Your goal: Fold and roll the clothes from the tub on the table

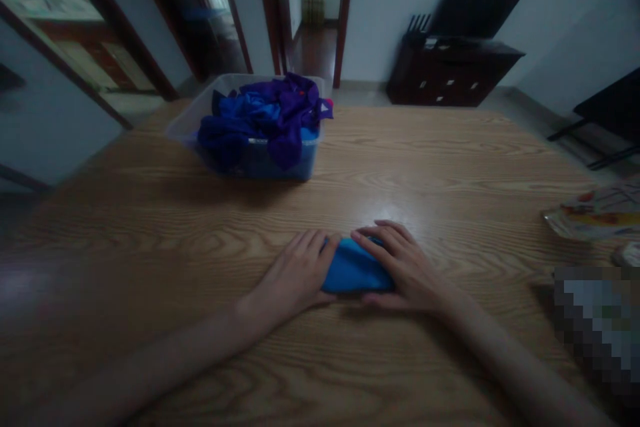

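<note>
A small bright-blue bundle of folded cloth (356, 267) lies on the wooden table in front of me. My left hand (305, 265) is closed around its left end, fingers over the top and thumb along the near side. From the other end, my right hand (400, 263) grips it the same way, its fingers curving over the far right corner. Both ends of the bundle are partly hidden under the hands. Farther back stands a clear plastic bin (183, 127) heaped with crumpled blue and purple cloth (293, 103), some of it hanging over the front rim.
The wooden table (450, 173) reaches well beyond my hands. On its right side are a printed plastic package (595, 213), a small round object (626, 255) and a pixelated item (600, 320). Past the table stands a dark cabinet (450, 73) with a screen (483, 7).
</note>
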`<state>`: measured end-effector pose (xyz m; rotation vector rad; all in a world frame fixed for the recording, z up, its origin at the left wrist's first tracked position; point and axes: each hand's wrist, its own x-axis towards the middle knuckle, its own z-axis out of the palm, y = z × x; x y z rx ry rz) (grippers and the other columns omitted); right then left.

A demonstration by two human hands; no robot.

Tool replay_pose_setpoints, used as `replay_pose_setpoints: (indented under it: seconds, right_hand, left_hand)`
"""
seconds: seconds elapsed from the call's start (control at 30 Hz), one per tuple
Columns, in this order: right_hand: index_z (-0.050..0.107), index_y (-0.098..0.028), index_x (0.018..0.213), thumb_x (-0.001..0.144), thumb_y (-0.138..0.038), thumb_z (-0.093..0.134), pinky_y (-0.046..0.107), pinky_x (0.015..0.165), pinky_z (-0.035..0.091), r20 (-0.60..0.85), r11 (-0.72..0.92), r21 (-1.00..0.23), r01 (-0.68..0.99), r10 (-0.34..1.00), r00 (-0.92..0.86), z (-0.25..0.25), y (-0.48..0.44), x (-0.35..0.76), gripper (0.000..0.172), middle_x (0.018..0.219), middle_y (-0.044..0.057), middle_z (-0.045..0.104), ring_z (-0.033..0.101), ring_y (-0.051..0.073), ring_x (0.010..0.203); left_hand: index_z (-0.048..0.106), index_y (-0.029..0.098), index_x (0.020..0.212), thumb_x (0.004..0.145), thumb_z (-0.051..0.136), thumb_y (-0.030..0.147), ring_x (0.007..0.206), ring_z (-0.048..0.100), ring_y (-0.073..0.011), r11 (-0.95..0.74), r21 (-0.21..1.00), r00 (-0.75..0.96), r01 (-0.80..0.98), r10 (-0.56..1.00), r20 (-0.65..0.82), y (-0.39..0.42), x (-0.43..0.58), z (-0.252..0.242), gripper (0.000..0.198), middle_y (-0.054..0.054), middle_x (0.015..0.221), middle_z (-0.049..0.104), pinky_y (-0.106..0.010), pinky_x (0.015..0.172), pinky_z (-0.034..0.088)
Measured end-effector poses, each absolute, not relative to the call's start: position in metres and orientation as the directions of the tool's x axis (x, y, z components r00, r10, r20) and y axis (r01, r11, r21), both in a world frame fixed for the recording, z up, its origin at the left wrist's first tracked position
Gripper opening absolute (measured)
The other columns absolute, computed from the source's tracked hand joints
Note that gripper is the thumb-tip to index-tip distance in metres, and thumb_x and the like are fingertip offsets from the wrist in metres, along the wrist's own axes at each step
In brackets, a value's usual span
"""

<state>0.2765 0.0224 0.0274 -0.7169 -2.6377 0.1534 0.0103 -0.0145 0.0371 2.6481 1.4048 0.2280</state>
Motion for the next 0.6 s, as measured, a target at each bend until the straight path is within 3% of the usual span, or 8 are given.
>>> replay_pose_setpoints:
  seconds: [0.23, 0.47, 0.6]
  right_hand:
    - [0.02, -0.021, 0.174, 0.096, -0.064, 0.068, 0.059, 0.109, 0.051, 0.32, 0.847, -0.249, 0.47, 0.53, -0.786, 0.025, 0.022, 0.276, 0.101, 0.146, 0.021, 0.061, 0.061, 0.038, 0.127]
    - [0.036, -0.018, 0.165, 0.089, -0.047, 0.081, 0.059, 0.101, 0.056, 0.237, 0.8, -0.306, 0.517, 0.59, -0.772, 0.027, 0.019, 0.275, 0.093, 0.142, 0.022, 0.062, 0.062, 0.038, 0.123]
    - [0.046, -0.019, 0.158, 0.093, -0.029, 0.074, 0.049, 0.089, 0.06, 0.261, 0.8, -0.303, 0.518, 0.593, -0.762, 0.018, 0.018, 0.278, 0.072, 0.128, 0.018, 0.068, 0.067, 0.033, 0.109]
  left_hand:
    - [0.038, 0.01, 0.153, 0.068, 0.098, 0.054, 0.121, 0.061, -0.0361, -0.575, 0.174, 0.569, 0.799, 0.818, 0.091, -0.015, 0.009, 0.036, 0.113, -0.017, 0.131, 0.063, -0.05, 0.109, 0.05]
    - [0.03, 0.018, 0.16, 0.074, 0.095, 0.049, 0.128, 0.059, -0.0354, -0.585, 0.285, 0.587, 0.76, 0.805, 0.086, -0.012, 0.003, 0.035, 0.113, -0.015, 0.139, 0.061, -0.05, 0.114, 0.047]
    - [0.035, 0.019, 0.158, 0.082, 0.09, 0.049, 0.129, 0.059, -0.0342, -0.609, 0.295, 0.613, 0.737, 0.785, 0.089, -0.014, 0.0, 0.035, 0.098, -0.014, 0.139, 0.062, -0.049, 0.113, 0.049]
